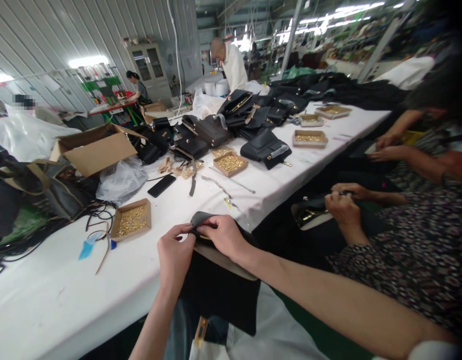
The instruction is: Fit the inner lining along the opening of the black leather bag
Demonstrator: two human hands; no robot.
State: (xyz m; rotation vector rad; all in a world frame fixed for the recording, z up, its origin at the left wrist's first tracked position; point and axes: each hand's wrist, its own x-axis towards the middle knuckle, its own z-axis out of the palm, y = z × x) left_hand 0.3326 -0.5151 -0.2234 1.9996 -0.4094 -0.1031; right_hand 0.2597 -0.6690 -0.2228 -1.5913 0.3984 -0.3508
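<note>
A black bag with a grey-brown inner face hangs over my lap at the table's near edge. My left hand pinches the left end of its raised edge. Close beside it, my right hand is closed on the same edge, the fingertips of both hands almost touching. A strip of gold-coloured metal shows just under my right fingers. What lies between the fingertips is too small to make out. Below the bag, a gold-coloured clasp shows near my lap.
The white table bears small boxes of gold-coloured pieces, a black phone, a metal rod, a pile of black bags and a large carton. Co-workers' hands hold pieces at the right.
</note>
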